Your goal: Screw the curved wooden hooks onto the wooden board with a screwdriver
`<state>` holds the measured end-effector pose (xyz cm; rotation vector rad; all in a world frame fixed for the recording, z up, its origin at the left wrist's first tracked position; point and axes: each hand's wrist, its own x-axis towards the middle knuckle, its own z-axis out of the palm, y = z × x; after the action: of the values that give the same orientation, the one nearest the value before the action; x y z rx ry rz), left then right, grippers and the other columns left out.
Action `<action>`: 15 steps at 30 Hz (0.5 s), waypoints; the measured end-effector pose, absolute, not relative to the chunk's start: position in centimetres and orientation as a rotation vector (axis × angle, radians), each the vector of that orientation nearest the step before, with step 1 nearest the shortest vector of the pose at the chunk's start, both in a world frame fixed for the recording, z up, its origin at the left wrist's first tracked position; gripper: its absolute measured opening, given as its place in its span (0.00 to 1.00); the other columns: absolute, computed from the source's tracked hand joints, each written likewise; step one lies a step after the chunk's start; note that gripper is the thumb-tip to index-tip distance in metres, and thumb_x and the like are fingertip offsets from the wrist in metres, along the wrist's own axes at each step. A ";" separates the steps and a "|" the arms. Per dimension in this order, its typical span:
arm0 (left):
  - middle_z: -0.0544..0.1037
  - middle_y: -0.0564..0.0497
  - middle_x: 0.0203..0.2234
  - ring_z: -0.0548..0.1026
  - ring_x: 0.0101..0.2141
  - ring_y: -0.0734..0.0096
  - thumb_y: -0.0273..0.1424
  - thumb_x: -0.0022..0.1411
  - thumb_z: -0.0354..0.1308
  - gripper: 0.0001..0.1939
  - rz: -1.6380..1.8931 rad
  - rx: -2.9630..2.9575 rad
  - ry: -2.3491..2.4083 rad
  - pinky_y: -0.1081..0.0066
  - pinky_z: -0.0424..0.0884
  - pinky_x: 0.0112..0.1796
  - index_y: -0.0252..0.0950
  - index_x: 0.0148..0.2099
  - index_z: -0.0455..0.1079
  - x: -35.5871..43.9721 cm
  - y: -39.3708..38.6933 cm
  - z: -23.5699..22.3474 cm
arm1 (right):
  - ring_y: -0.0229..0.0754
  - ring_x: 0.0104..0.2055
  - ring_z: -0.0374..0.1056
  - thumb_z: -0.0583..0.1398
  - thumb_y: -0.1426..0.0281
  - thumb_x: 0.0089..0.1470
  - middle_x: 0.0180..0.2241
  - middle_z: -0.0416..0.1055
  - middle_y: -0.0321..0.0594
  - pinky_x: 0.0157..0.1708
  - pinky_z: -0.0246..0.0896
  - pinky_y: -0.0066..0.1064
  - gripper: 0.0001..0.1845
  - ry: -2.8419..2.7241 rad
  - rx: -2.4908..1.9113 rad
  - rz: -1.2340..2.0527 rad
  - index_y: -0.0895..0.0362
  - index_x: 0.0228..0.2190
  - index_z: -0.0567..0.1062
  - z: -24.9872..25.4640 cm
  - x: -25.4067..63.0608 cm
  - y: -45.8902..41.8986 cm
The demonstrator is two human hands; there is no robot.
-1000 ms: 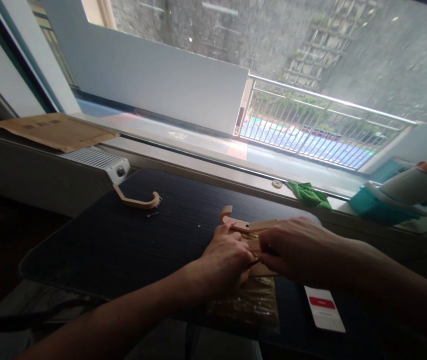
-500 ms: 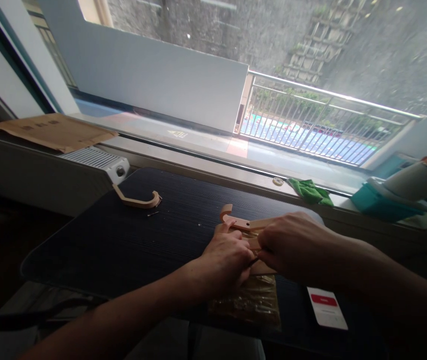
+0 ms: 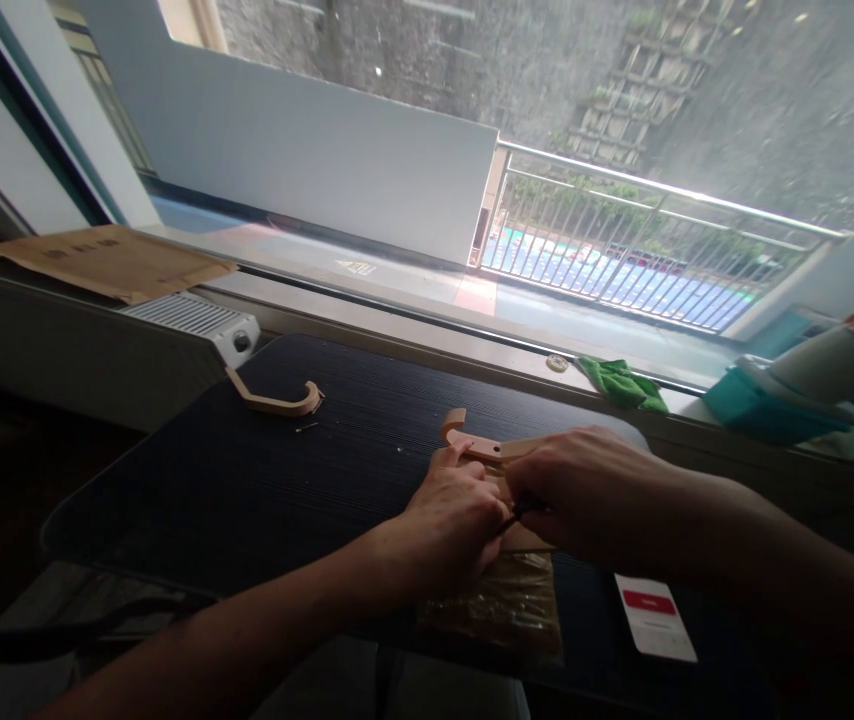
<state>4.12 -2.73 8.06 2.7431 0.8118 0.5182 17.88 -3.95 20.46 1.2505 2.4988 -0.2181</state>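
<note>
A light wooden piece with a curled hook end and a dark hole lies under both my hands, over a clear-wrapped brown package. My left hand is closed over the wood, pressing it from the left. Closed in a fist, my right hand grips a thin dark tool whose tip runs toward my left fingers; its kind is not clear. Farther left on the black table rests another wooden hook, with small metal screws near its curl.
A phone with a red and white screen lies right of the package. Along the window sill are a tape roll, a green cloth and a teal container. A brown envelope sits on the radiator at left.
My right hand has shifted slightly left and turned at the wrist, so more of the thin dark tool shows. The left hand and the wooden piece stay in place.
</note>
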 end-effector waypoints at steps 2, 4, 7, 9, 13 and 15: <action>0.76 0.51 0.26 0.71 0.39 0.60 0.30 0.54 0.58 0.05 0.523 2.733 0.807 0.57 0.50 0.52 0.39 0.27 0.73 4.1 -2.7 8.0 | 0.37 0.27 0.67 0.56 0.68 0.52 0.23 0.73 0.37 0.25 0.51 0.25 0.09 2.510 1.293 -0.237 0.55 0.25 0.76 20.2 18.4 -3.9; 0.76 0.52 0.26 0.71 0.40 0.60 0.31 0.56 0.57 0.06 0.529 2.730 0.809 0.57 0.50 0.51 0.39 0.28 0.73 4.1 -2.7 7.9 | 0.37 0.24 0.66 0.54 0.67 0.53 0.22 0.72 0.37 0.23 0.49 0.26 0.12 2.500 1.335 -0.216 0.56 0.23 0.75 20.3 18.6 -4.1; 0.76 0.52 0.25 0.71 0.38 0.61 0.31 0.56 0.57 0.08 0.521 2.734 0.809 0.58 0.51 0.51 0.38 0.26 0.72 4.2 -2.6 8.0 | 0.38 0.27 0.67 0.57 0.71 0.50 0.23 0.73 0.38 0.25 0.50 0.27 0.07 2.467 1.261 -0.191 0.55 0.26 0.76 21.0 18.2 -4.4; 0.76 0.52 0.25 0.71 0.38 0.62 0.31 0.55 0.57 0.07 0.525 2.734 0.806 0.58 0.51 0.51 0.38 0.25 0.72 4.2 -2.6 8.1 | 0.39 0.30 0.69 0.58 0.75 0.48 0.26 0.74 0.38 0.27 0.51 0.26 0.08 2.444 1.164 -0.195 0.54 0.28 0.77 21.6 17.6 -4.4; 0.76 0.53 0.26 0.71 0.38 0.62 0.29 0.54 0.58 0.05 0.541 2.736 0.823 0.56 0.48 0.53 0.37 0.27 0.71 4.3 -2.6 8.2 | 0.41 0.34 0.70 0.57 0.79 0.49 0.30 0.75 0.40 0.26 0.50 0.27 0.11 2.394 1.120 -0.152 0.56 0.30 0.78 21.9 16.8 -3.9; 0.76 0.53 0.24 0.71 0.37 0.62 0.30 0.54 0.58 0.06 0.527 2.735 0.829 0.56 0.48 0.53 0.37 0.25 0.71 4.3 -2.6 8.0 | 0.41 0.34 0.71 0.57 0.79 0.50 0.30 0.76 0.38 0.26 0.50 0.27 0.12 2.359 1.156 -0.151 0.55 0.31 0.78 21.7 16.8 -3.7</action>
<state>4.32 -2.62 7.97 2.7349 0.8293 0.5272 16.84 -3.69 21.70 1.1556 2.3585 -0.1513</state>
